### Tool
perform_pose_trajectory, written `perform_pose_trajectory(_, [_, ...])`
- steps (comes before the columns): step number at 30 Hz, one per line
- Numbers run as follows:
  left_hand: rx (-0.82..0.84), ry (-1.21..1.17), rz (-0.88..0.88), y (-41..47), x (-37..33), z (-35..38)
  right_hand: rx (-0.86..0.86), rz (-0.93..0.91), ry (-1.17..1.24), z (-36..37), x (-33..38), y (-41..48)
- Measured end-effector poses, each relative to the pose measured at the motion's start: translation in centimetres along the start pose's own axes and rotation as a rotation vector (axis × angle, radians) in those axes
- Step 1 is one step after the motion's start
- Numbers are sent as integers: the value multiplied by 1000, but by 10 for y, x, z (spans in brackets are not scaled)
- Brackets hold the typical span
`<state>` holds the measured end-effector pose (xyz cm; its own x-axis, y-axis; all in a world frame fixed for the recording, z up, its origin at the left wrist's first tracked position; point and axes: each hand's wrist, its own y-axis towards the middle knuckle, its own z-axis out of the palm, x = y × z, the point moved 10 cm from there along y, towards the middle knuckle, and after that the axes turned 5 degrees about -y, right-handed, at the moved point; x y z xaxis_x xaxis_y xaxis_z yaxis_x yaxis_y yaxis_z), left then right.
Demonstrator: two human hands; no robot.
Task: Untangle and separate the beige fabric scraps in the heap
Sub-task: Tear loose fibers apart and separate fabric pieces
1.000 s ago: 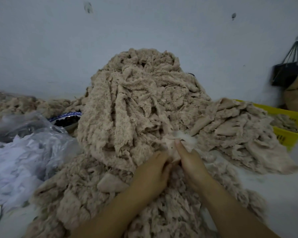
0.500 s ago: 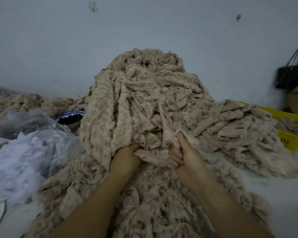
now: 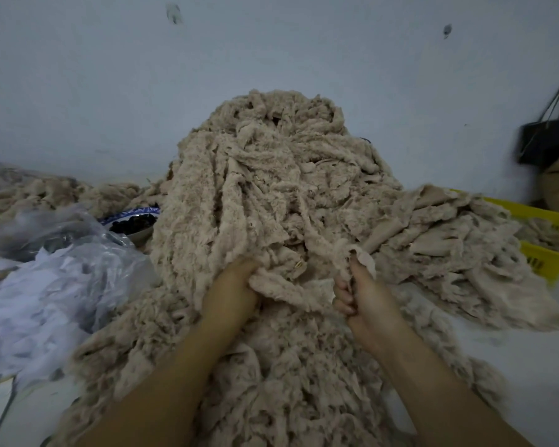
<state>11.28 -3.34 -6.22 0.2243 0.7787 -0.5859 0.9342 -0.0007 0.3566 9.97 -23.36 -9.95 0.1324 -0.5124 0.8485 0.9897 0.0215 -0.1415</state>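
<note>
We have both hands at the front foot of the heap [image 3: 265,188] of beige fabric scraps, which rises straight ahead of us against the wall. Our left hand [image 3: 231,291] is closed into the cloth, its fingertips buried, gripping one end of a fleecy scrap [image 3: 291,290]. Our right hand [image 3: 367,300] has its fingers curled and thumb raised, pinching the other end along with a strand that climbs into the heap. The scrap's long axis runs side to side between the hands, across the heap's near face. We judge the next pull should come toward us, away from the heap, with the right hand nearer the snag. A yellow basket [image 3: 544,264] sits at the heap's right.
</note>
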Motion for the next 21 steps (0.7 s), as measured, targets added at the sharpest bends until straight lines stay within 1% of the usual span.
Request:
perform_pose_trajectory(2, [-146,-185,-146,4,20,-22,-53,-9,-100,-6,-2,2])
perform_pose_trajectory(4, [-213,-265,-237,6,33,-31,-100,-9,-166,-9,-2,4])
perform_pose_trajectory(7, [-293,-395,-299,3,43,-37,-174,-30,-297,-16,2,6])
perform_pose_trajectory(9, [-312,-494,-309,-1,40,-36,-188,-91,-500,-18,6,8])
perform_pose_trajectory(11, [-256,-509,-208,-3,22,-29,-178,-124,-789,-16,7,6])
perform_pose_trajectory(12, [-213,-475,-127,-5,8,-25,-157,-142,-871,-14,7,5])
perform_pose_trajectory(13, [-187,-429,-43,-7,-4,-23,-136,-142,-907,-11,6,3])
perform_pose_trajectory(15, [-192,-338,80,-13,-22,-24,-122,-177,-977,-9,8,2])
perform_pose_trajectory(16, [-206,-298,105,-15,-26,-26,-167,-243,-1029,-8,16,-1])
perform_pose_trajectory(17, [-214,-266,117,-16,-29,-28,-230,-353,-1069,-6,27,-7])
perform_pose_trajectory(18, [-217,-240,131,-18,-33,-28,-275,-501,-1086,-1,40,-15])
perform_pose_trajectory(19, [-217,-215,154,-20,-37,-29,-271,-628,-1094,8,47,-22])
perform_pose_trajectory(20, [-219,-189,198,-23,-45,-29,-212,-690,-1099,18,47,-25])
perform_pose_trajectory(21, [-222,-161,252,-27,-53,-29,-119,-684,-1087,27,39,-23])
